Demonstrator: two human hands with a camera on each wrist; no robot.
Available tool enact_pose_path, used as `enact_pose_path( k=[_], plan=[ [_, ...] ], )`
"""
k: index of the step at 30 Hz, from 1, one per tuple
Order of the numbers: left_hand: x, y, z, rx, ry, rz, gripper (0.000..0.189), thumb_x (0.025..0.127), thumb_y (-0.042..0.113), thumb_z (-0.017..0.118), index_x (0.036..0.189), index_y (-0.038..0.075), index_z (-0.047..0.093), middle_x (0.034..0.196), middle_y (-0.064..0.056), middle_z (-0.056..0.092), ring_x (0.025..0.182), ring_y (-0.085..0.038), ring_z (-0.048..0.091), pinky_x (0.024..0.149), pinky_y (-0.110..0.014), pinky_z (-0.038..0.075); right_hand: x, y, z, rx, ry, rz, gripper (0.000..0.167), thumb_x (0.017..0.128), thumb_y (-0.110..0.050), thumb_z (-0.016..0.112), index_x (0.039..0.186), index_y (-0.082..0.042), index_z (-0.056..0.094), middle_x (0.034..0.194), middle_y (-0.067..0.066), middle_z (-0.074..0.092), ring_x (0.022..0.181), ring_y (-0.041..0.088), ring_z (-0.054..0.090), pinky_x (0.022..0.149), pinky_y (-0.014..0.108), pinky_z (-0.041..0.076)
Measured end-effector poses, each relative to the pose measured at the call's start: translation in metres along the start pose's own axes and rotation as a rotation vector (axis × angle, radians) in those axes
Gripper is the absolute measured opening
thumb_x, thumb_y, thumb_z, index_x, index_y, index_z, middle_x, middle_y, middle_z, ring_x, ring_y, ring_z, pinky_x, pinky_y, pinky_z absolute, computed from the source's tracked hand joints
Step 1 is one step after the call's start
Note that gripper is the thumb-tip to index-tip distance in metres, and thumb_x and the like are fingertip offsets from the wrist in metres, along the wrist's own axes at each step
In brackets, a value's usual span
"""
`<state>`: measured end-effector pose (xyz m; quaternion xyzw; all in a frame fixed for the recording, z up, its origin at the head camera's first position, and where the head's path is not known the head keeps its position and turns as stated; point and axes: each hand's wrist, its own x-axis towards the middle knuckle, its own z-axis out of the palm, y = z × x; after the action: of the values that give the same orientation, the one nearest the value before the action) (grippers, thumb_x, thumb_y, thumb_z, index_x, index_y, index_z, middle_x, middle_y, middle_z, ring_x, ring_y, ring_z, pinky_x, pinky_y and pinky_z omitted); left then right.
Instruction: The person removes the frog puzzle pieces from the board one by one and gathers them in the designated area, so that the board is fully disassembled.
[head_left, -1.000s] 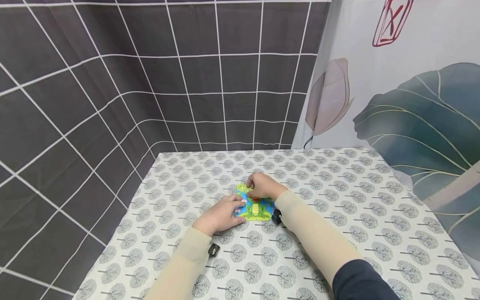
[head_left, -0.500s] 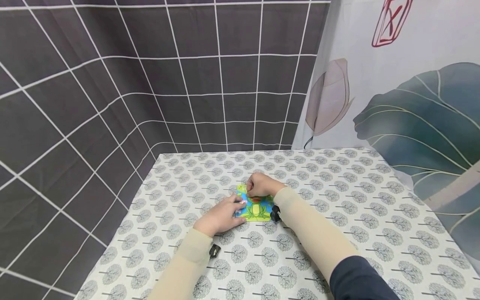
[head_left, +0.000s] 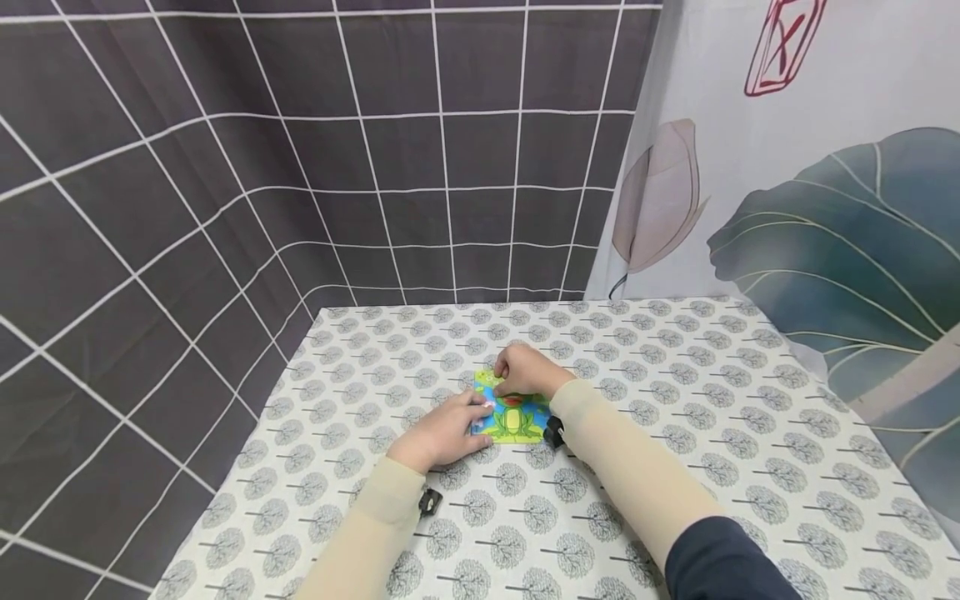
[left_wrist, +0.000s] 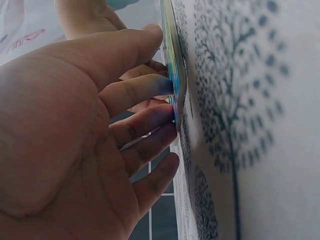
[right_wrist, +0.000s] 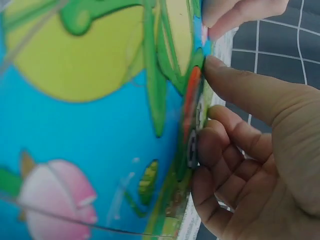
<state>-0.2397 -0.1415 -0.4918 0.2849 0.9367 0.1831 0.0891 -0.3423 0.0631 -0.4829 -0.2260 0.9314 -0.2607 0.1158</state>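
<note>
A frog puzzle board [head_left: 542,414], blue with yellow-green edges, lies flat on the table. The left hand [head_left: 442,432] rests on its left side. In the left wrist view that hand's extended fingertips [left_wrist: 165,85] touch the board's face near its edge. Over the far part of the board, the right hand [head_left: 528,372] has its fingers curled and hides some of the picture. Up close in the right wrist view, its thumb and fingers pinch a green frog-head piece with a red mouth [right_wrist: 191,95]. The frog's yellow belly [head_left: 513,420] shows below it.
The table [head_left: 570,533] wears a white cloth printed with grey trees. Behind it hangs a dark curtain [head_left: 397,150] with a white grid. A pale curtain [head_left: 720,133] with leaf and bud prints hangs at the right. Each wrist bears a small black device [head_left: 430,502].
Both hands stay in nearly the same place on the board. The right hand shifts only slightly at the frog's head. The board has not visibly moved.
</note>
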Motion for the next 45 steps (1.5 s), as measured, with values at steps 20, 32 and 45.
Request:
enact_pose_path(
  k=[20,32,45],
  plan=[
    [-0.001,0.003,-0.002,0.015,-0.002,0.002,0.064,0.099,0.042,0.072,0.153,0.013,0.054,0.155,-0.005,0.048,0.141,-0.027,0.049,0.119,-0.045,0.041,0.006,-0.001,-0.005,-0.020,-0.096,0.067,0.039,0.084,-0.025,0.090,0.110,-0.004,0.072,0.094,0.005,0.060,0.082,0.018,0.059,0.073,0.029,0.054],
    [0.000,0.003,-0.003,0.004,-0.002,0.013,0.064,0.098,0.041,0.073,0.153,0.012,0.055,0.153,-0.005,0.049,0.139,-0.027,0.051,0.118,-0.045,0.042,0.006,0.004,-0.004,0.065,-0.037,0.019,0.035,0.081,-0.020,0.092,0.106,-0.008,0.072,0.091,0.003,0.063,0.079,0.016,0.058,0.073,0.029,0.054],
    [-0.001,0.008,-0.003,0.021,0.005,0.002,0.065,0.096,0.040,0.075,0.151,0.010,0.055,0.143,-0.005,0.053,0.132,-0.025,0.053,0.116,-0.044,0.044,0.006,0.016,0.001,0.182,0.011,0.014,0.012,0.089,-0.006,0.083,0.095,-0.010,0.073,0.089,0.002,0.067,0.074,0.015,0.063,0.068,0.027,0.058]
  ],
)
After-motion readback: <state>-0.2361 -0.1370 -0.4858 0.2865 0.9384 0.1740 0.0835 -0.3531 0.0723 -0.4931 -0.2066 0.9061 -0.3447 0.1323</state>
